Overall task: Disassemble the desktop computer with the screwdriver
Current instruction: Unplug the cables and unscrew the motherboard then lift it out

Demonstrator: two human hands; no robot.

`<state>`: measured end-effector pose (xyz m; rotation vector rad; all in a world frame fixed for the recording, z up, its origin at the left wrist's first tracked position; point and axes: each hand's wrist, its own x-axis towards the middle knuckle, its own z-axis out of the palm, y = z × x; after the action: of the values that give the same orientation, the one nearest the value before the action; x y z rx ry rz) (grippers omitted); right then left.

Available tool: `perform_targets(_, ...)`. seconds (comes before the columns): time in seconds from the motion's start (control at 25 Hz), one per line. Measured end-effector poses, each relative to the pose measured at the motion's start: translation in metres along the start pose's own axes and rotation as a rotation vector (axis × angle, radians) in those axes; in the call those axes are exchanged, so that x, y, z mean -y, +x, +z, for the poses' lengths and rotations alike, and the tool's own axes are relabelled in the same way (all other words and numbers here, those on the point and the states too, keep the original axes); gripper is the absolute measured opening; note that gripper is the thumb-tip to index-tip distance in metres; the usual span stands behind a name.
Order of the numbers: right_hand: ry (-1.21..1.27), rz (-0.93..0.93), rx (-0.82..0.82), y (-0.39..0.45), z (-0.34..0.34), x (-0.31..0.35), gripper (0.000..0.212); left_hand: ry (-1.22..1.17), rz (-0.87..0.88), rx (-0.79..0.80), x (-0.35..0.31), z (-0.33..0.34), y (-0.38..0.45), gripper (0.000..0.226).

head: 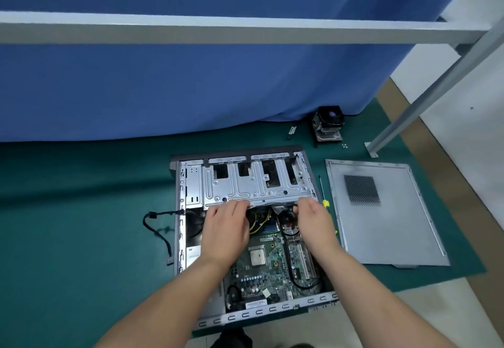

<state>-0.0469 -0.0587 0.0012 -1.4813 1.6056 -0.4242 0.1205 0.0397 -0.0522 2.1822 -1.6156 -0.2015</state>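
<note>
Hands, left (225, 227) and right (313, 221), each grip the drive cage (253, 184) near edge inside the computer case (181, 225).

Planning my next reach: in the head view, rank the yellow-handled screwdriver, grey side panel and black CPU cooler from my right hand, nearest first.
From the right hand:
1. Yellow-handled screwdriver, just right of it.
2. Grey side panel, further right.
3. Black CPU cooler, far back by the curtain.

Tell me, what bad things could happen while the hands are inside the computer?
Both the left hand and the right hand are at the edge of the metal drive cage, right above the yellow wires. Tugging might snag a wire or let the cage knock the motherboard. Also, the tiny screws lying loose on the green mat could easily get lost.
</note>
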Motion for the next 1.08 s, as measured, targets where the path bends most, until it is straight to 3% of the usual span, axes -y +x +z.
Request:
perform_targets(0.2, -0.091, -0.098, 0.028, 0.001, -0.004, 0.013, 0.035, 0.095, 0.104, -0.132, 0.012, -0.018, -0.009, 0.015)
perform_targets(0.36, -0.095, -0.107, 0.013, 0.002, -0.003, 0.027, 0.033, 0.158, -0.055, -0.194, 0.042, -0.046, -0.004, 0.010)
perform_targets(0.52, -0.116, -0.180, 0.045, 0.004, -0.005, 0.044, 0.034, -0.157, -0.239, -0.044, 0.067, -0.066, -0.004, 0.014)
perform_targets(0.68, -0.063, -0.167, 0.062, 0.007, -0.003, 0.055, 0.037, -0.549, -0.514, -0.125, 0.071, -0.089, 0.005, 0.009)
perform_targets(0.76, -0.049, -0.151, 0.094, 0.009, -0.005, 0.056, 0.045, -0.683, -0.562, -0.152, 0.069, -0.107, 0.017, 0.010)
perform_targets(0.88, 0.011, -0.089, 0.201, 0.011, -0.006, 0.057, 0.048, -0.852, -0.483, -0.163, 0.056, -0.144, 0.038, 0.019)
perform_targets(1.08, 0.446, 0.099, 0.351, 0.007, 0.004, 0.071, 0.033, -1.131, -0.266, -0.281, 0.019, -0.196, 0.071, 0.018)
